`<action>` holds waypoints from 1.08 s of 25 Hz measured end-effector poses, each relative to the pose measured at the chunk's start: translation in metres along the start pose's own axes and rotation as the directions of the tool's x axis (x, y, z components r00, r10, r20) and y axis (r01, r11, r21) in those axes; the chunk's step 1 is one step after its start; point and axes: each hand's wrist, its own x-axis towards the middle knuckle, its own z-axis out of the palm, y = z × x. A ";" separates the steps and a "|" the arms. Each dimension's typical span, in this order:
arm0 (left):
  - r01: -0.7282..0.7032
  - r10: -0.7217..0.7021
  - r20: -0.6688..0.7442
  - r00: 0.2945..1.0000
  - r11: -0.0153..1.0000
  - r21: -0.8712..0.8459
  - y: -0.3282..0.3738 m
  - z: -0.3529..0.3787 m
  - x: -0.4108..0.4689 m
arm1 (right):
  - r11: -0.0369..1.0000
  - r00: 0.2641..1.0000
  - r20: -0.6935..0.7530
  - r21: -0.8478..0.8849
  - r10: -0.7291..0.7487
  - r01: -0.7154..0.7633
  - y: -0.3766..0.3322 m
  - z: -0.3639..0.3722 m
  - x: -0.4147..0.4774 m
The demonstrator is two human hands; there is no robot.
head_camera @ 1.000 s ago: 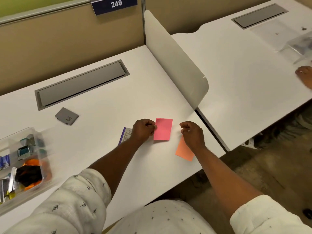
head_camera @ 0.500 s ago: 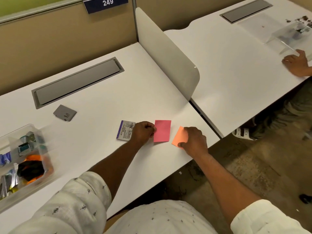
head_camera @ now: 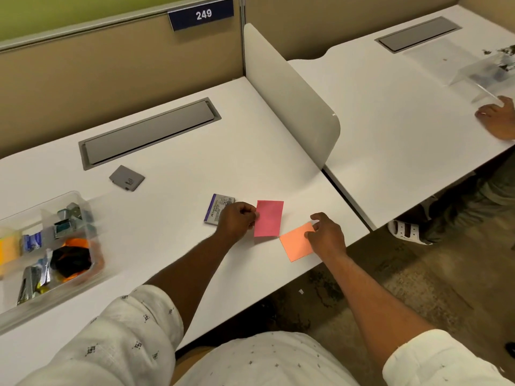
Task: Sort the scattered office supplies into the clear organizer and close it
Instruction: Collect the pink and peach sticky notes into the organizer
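**A:** What is on the bench [head_camera: 181,168]?

**B:** It is a white bench, seen from above by the person working at it. Two sticky notes lie near its near right edge. The pink note [head_camera: 269,218] is a plain upright rectangle lying flat. The orange note [head_camera: 295,242] sits just to the right of it and nearer, turned at a slant. One of its corners meets the pink note's near right corner.

**A:** And the hands?

**B:** They are apart, one on each note. The left hand [head_camera: 237,220] has its fingers curled and pinches the pink note's left edge. The right hand [head_camera: 327,235] rests its thumb on the orange note's right edge, with its fingers bent over the far corner. I cannot tell whether it actually grips the note.

**A:** Where is the organizer?

**B:** The clear organizer [head_camera: 75,199] is at the near left, well apart from the notes, and its top is open. Its compartments hold silvery, blue, yellow, and orange and black items, all too blurred to name.

**A:** Is anything else there?

**B:** A small box with a purple edge [head_camera: 216,208] lies just left of the left hand. A flat grey square [head_camera: 126,178] lies farther to the left. On the next bench to the right, another person's hand [head_camera: 497,118] rests at the picture's edge.
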 end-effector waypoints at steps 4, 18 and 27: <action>-0.005 0.003 -0.041 0.999 1.000 -0.031 -0.001 -0.018 -0.012 | 0.981 0.998 -0.042 0.188 -0.042 0.050 -0.023 0.000 -0.005; -0.040 -0.014 -0.262 0.965 0.979 -0.200 -0.028 -0.167 -0.068 | 0.807 0.972 -0.206 0.550 -0.117 0.214 -0.158 0.080 -0.044; -0.079 -0.016 -0.310 0.951 0.954 -0.291 -0.084 -0.324 -0.118 | 0.739 0.968 -0.189 0.627 -0.162 0.246 -0.273 0.202 -0.124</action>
